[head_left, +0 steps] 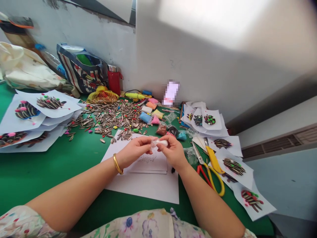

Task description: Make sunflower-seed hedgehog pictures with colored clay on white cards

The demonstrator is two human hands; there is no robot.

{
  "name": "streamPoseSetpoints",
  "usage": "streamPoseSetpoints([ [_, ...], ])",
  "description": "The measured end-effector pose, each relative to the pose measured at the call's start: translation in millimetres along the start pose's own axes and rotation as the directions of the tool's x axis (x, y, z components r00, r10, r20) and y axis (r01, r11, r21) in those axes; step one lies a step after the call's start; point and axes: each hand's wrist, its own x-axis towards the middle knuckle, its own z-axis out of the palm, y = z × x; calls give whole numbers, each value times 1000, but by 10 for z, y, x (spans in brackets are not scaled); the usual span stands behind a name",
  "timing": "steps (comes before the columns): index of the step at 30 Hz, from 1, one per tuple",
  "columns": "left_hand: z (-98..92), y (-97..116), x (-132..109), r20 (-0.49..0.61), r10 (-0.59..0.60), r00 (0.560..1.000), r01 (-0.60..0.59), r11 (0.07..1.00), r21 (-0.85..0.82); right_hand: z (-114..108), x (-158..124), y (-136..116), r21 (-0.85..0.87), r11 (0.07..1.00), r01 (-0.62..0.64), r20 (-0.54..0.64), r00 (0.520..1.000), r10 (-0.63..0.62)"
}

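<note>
bench (61, 165): green top, runs along a pale wall; carries everything below.
striped bag (81, 69): back left, near the wall, red flask (114, 81) just beside it.
left paper stack (55, 114): overlapping white sheets, seed-and-bead figures on the ones that show.
seed heap (116, 114): striped seeds spread loose across the back middle, bright coloured bits mixed in.
base sheet (148, 191): white, flat, directly under both hands; smaller printed sheets (148, 168) on top of it, dotted drawing partly covered by the hands.
left grip (133, 150): fingertips and thumb pinching clear film, gold bracelet (118, 164) on that wrist.
right grip (174, 150): thumb and fingers pinching the white lump; tips point toward the left hand.
scissors (201, 160): near the right hand, red and yellow handles, yellow cutter (214, 160) just beside.
colour packets (146, 117): small bagged lumps, beyond the hands, at the right side of the seeds.
white lump (162, 142): between the right thumb and fingers, at the tips, above the printed sheets; just beside the left fingertips.
clear film (152, 142): at the left fingertips, facing the lump; can't tell if it's joined to it.
</note>
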Motion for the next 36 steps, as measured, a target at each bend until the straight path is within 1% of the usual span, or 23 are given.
streamPoseSetpoints([
  [5, -59, 7, 43, -135, -11, 991, 16, 999, 32, -39, 33, -21, 92, 996, -10, 60, 998, 5],
  [7, -84, 4, 59, -166, -16, 986, 22, 999, 37, -35, 40, -21, 121, 992, -31, 76, 997, 22],
  [10, -102, 7, 67, -194, -26, 981, 39, 997, 61, -15, 40, -24, 159, 986, -48, 60, 997, 39],
  [13, -99, 21, 61, -185, 0, 983, 20, 994, 106, -4, 34, -37, 160, 986, -53, 47, 998, 46],
  [17, -82, 48, 39, -150, 81, 985, -48, 977, 210, -7, 26, -49, 122, 991, -60, 51, 997, 54],
  [22, -66, 33, 24, -102, 204, 974, -152, 913, 379, 13, 21, -36, 96, 993, -67, 46, 997, 63],
  [24, -70, 9, 33, -75, 227, 971, -177, 893, 414, 21, 18, -37, 79, 995, -66, 56, 997, 62],
  [26, -80, -11, 46, -75, 211, 975, -166, 906, 389, 20, 12, -46, 18, 1000, -22, 79, 997, 20],
  [28, -89, -14, 55, -108, 160, 981, -117, 939, 324, 10, 5, -58, -130, 989, 76, 103, 993, -63],
  [30, -88, 3, 55, -143, 94, 985, -56, 966, 254, -3, -2, -68, -306, 935, 180, 121, 981, -150],
  [32, -74, 33, 44, -141, 37, 989, -10, 981, 192, -15, -9, -76, -427, 866, 260, 145, 965, -218],
  [36, -39, 88, 13, -118, -16, 993, 35, 986, 163, -30, -26, -93, -521, 755, 397, 248, 917, -311],
])
